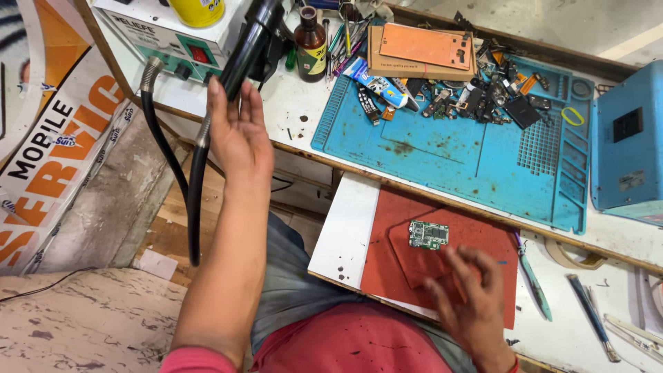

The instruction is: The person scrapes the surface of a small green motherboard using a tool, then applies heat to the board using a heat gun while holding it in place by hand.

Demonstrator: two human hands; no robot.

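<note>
The left hand point(238, 135) is raised at the table's near-left edge, palm open and fingers extended, laid against the black hot-air wand point(250, 38); whether the fingers close round the wand cannot be told, since the far side of the handle is hidden, so the grip is best read as loose or merely resting. The wand's long axis runs from lower left up to upper right, its nozzle end cut off by the top of the frame, and its ribbed black hose point(195, 179) drops below the table and loops back to the white rework station point(169, 34). The right hand point(471, 290) is held low on the red mat point(483, 242), fingers curled and blurred, with nothing seen in its grip. The small green circuit board point(428, 233) lies flat on a raised red pad, just ahead of and slightly left of the right hand's fingertips, apart from them; the right hand is by far the nearer, the left hand and wand standing well apart, up and to the left. Beyond, a blue work mat point(476, 155) carries a heap of small parts point(476, 97), a brown bottle point(311, 45) and a cardboard box point(421, 52). Tweezers point(532, 276) lie right of the red mat. A blue case point(632, 145) is cut off by the right edge.
</note>
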